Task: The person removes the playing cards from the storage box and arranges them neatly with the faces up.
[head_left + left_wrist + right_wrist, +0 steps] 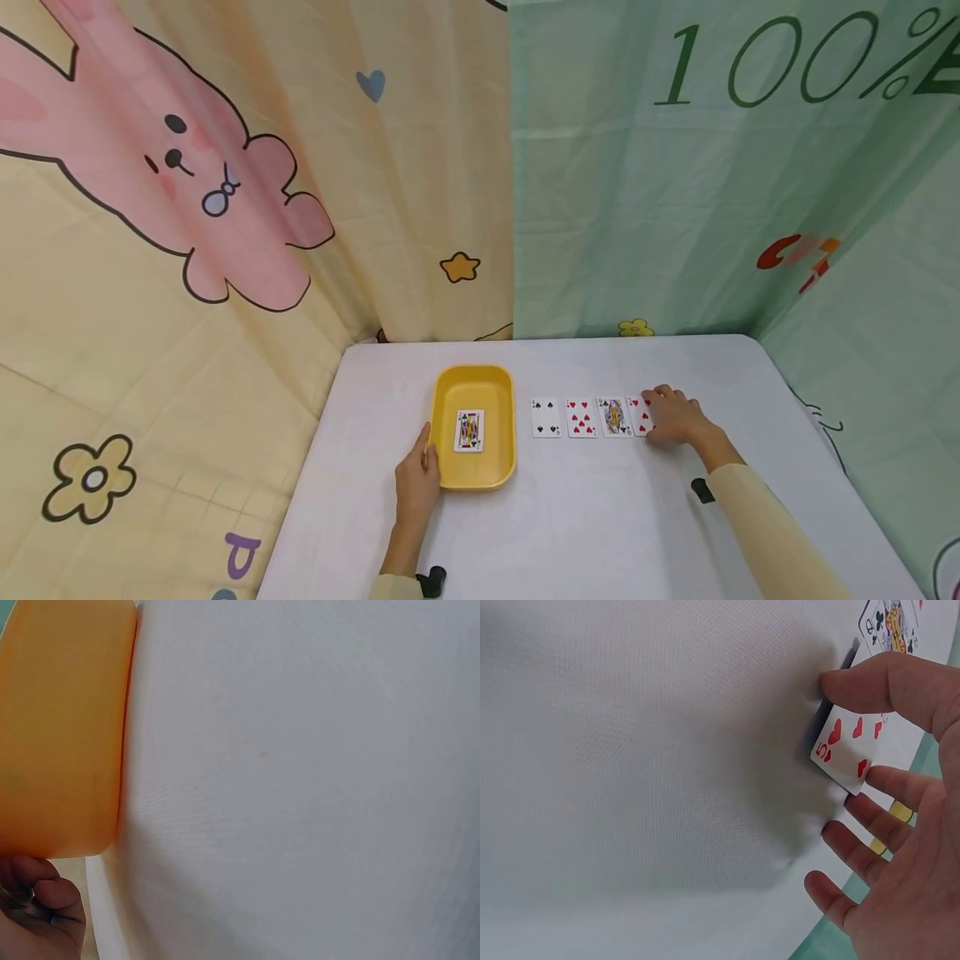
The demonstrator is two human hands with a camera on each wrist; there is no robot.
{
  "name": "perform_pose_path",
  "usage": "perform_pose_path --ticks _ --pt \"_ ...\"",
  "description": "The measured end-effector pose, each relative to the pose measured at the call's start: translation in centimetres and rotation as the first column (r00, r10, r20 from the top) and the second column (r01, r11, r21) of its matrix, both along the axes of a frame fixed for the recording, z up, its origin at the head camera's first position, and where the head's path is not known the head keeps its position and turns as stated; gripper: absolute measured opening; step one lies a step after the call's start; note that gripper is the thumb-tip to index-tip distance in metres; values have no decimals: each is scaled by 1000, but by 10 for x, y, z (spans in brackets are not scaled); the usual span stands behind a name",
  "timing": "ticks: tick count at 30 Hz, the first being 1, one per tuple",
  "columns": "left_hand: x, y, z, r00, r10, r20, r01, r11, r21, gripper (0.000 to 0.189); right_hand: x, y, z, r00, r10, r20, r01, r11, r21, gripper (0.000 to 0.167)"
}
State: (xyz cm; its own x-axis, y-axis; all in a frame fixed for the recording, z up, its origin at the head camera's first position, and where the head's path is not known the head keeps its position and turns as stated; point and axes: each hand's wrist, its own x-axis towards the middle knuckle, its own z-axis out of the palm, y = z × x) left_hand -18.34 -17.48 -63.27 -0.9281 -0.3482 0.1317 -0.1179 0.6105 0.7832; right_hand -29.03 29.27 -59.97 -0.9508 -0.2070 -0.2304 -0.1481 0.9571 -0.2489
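My left hand (pixel 417 483) grips the left side of a yellow tray (pixel 437 433), its thumb along the rim. The tray's outer wall (pixel 64 735) fills the upper left of the left wrist view. A face card (pixel 468 431) lies face up inside the tray. At the right end of a row of face-up cards, my right hand (pixel 678 419) pinches the five of hearts (pixel 847 746) between thumb and fingers. One edge of that card looks slightly raised off the table in the right wrist view. The other fingers are spread.
To the left of the five of hearts lie the queen of clubs (pixel 615 417), a hearts card (pixel 582 417) and a spades card (pixel 545 417), side by side on the white table (pixel 570 517). Printed curtains (pixel 442 167) hang behind and beside the table.
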Motion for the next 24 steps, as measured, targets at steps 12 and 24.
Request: perform_pose_path --ticks 12,24 --pt "-2 -3 -7 997 -18 -75 17 1000 -19 46 4 0 -5 1000 -25 16 26 999 -39 87" --pt "-2 -3 -7 999 -12 -46 11 1000 -12 47 11 6 -2 998 -68 -12 67 995 -71 87"
